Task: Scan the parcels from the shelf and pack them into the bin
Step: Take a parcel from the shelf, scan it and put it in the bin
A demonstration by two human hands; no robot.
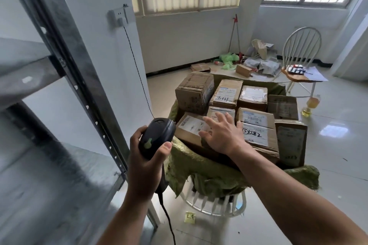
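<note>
My left hand (146, 162) grips a black barcode scanner (157, 135) with a green trigger, held upright just left of the bin. The bin is a green woven sack (209, 177) on a white stand, packed with several labelled cardboard parcels. My right hand (222, 133) reaches over the sack with fingers spread, lying on a small labelled parcel (190, 127) at the near left of the pile. A larger parcel (257, 131) with handwritten numbers lies just right of that hand. The metal shelf (59, 89) stands at the left; no parcels show on its visible boards.
A white chair (298, 59) with papers on its seat stands at the back right. Loose boxes, green bags and packaging litter the floor by the far wall (243, 65). A bottle of yellow liquid (310, 105) stands on the floor. The scanner cable (169, 223) hangs down.
</note>
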